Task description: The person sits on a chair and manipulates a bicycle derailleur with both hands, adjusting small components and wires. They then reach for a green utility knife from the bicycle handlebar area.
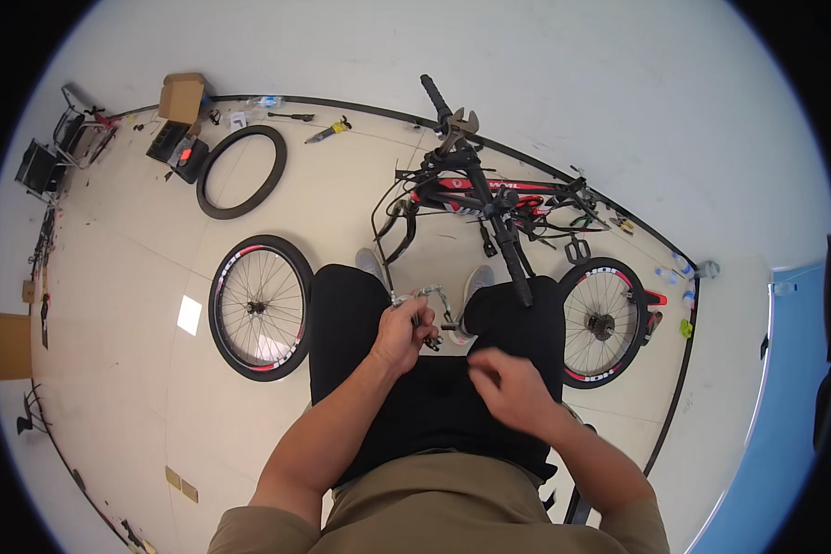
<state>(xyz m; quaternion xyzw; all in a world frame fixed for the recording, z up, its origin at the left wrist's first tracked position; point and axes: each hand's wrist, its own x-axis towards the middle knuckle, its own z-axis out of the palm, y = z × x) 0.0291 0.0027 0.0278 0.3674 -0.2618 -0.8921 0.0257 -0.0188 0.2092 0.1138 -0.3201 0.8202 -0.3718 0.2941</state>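
Note:
My left hand (401, 334) is closed around a silver metal bicycle brake part (431, 297) with small black pieces, held above the gap between my knees. A thin black cable (387, 273) runs from near that hand up toward the bicycle frame. Over my right thigh, my right hand (512, 388) is curled with its fingers drawn together; whether anything is in them is hidden. In front of me stands the black and red bicycle frame (471, 187), with no wheels on it. Its handlebar (489, 198) slants toward my right knee, and an adjustable wrench (459, 129) lies across it.
A wheel (259, 307) lies left of my knee; another wheel (604, 323) with a sprocket cassette lies right. Farther off are a loose tyre (242, 173), a cardboard box (184, 98) and a yellow-handled tool (329, 129). Plastic bottles (681, 266) sit by the right wall.

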